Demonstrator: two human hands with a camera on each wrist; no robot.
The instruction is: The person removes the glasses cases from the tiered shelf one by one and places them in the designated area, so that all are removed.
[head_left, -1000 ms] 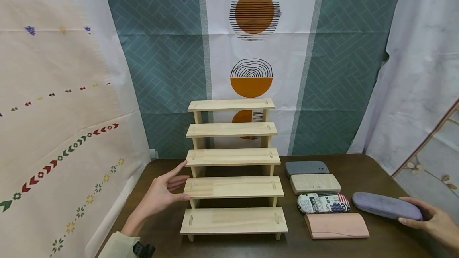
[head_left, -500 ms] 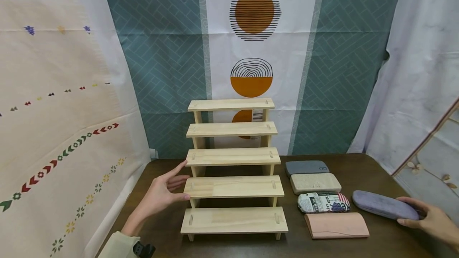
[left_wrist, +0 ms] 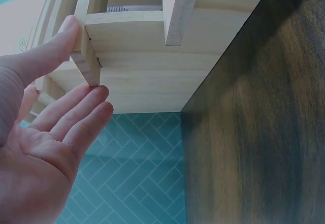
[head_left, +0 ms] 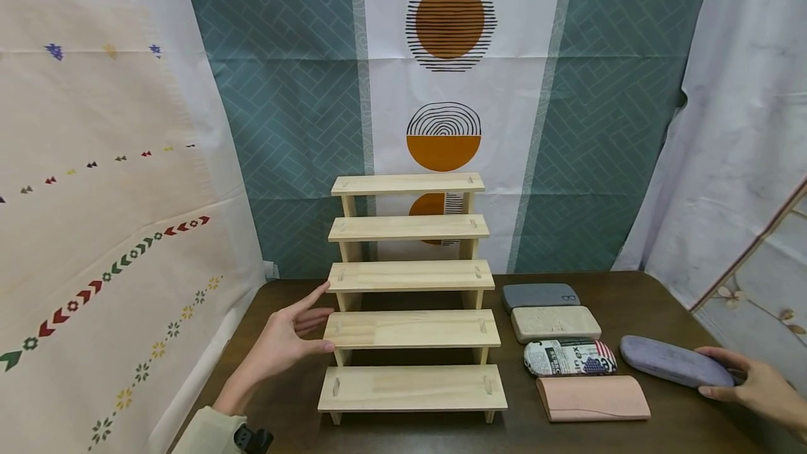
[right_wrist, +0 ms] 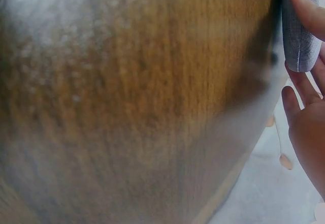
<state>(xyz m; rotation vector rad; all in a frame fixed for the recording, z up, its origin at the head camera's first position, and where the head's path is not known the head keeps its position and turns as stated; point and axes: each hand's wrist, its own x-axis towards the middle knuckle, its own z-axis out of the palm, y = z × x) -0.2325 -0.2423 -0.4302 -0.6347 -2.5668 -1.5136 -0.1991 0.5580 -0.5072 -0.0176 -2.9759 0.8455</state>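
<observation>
A pale wooden stand [head_left: 410, 328] with several stepped shelves rises in the middle of the table. At its left side, my left hand [head_left: 286, 342] grips the end of the second shelf from the bottom, thumb at the front corner and fingers at the back. The left wrist view shows that shelf end [left_wrist: 87, 64] between thumb and fingers. At the far right, my right hand [head_left: 756, 384] holds the right end of a purple-grey glasses case [head_left: 671, 361], thumb on the near side, fingers on the far side. The right wrist view catches only the tip of this case [right_wrist: 300, 36].
Between stand and right hand, a column of cases lies on the brown table [head_left: 687, 433]: a blue-grey glasses case [head_left: 539, 295], a cream case [head_left: 555, 323], a newsprint-patterned case [head_left: 567, 357] and a pink flap case [head_left: 592, 398]. Patterned cloths [head_left: 284, 125] hang behind and beside the table.
My right hand and the right end of the purple-grey case have shifted slightly left since the first frame. My left hand keeps its place at the stand.
</observation>
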